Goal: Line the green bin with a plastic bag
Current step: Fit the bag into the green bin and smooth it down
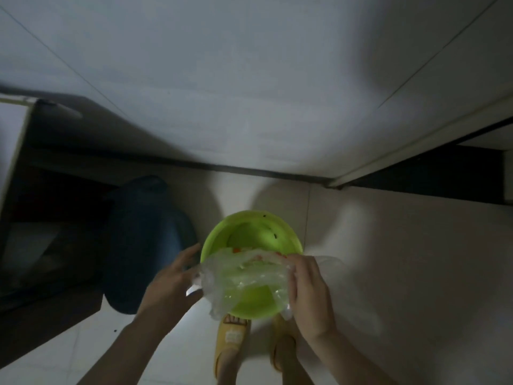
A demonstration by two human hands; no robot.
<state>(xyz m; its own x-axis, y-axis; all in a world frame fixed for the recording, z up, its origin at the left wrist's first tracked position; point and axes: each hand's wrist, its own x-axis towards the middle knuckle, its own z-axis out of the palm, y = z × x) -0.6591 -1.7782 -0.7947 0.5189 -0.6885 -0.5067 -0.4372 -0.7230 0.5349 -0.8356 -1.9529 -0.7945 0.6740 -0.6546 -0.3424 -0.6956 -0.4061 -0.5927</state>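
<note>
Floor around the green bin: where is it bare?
Bare tile right of the green bin, toward the doorway. Crowded left, with a dark blue bag beside it, and in front, where yellow slippers stand.

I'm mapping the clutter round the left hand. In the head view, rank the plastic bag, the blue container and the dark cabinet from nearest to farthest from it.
Measured from the left hand:
1. Plastic bag: in its fingers, over the green bin.
2. Blue container: just to its left, on the floor.
3. Dark cabinet: farthest left.
</note>
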